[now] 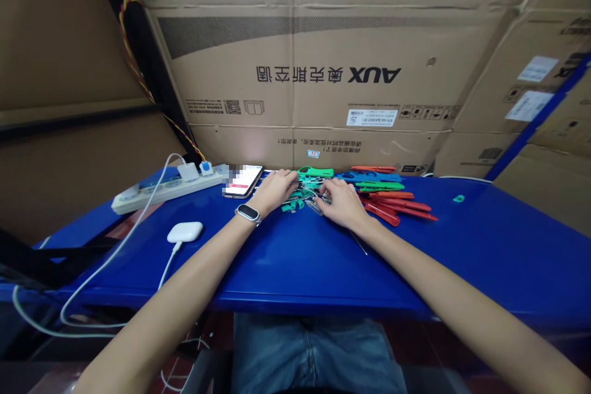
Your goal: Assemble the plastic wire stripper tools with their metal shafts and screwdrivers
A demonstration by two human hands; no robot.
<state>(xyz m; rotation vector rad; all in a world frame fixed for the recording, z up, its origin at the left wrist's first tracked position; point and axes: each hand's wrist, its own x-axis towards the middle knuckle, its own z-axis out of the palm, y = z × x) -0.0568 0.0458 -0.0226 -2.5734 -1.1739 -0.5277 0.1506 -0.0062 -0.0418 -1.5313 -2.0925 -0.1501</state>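
Note:
My left hand (277, 189), with a watch band (248, 213) on its wrist, reaches the left side of a pile of small green plastic pieces and thin metal parts (300, 198). Its fingers are bent down together into the pile. From the other side my right hand (342, 202) comes in, thumb and fingers curled close beside a small metal part (313, 206). Whatever lies between the fingertips of either hand is too small to make out. Just behind the pile lies a long green plastic casing (316, 172).
Right of my hands lie blue casings (373, 177), green casings (381, 186) and several red casings (401, 205). A phone (243, 181), a power strip (170, 191) and a white earbud case (184, 232) with its cable are at left. Cardboard (318, 43) walls the blue table (295, 265).

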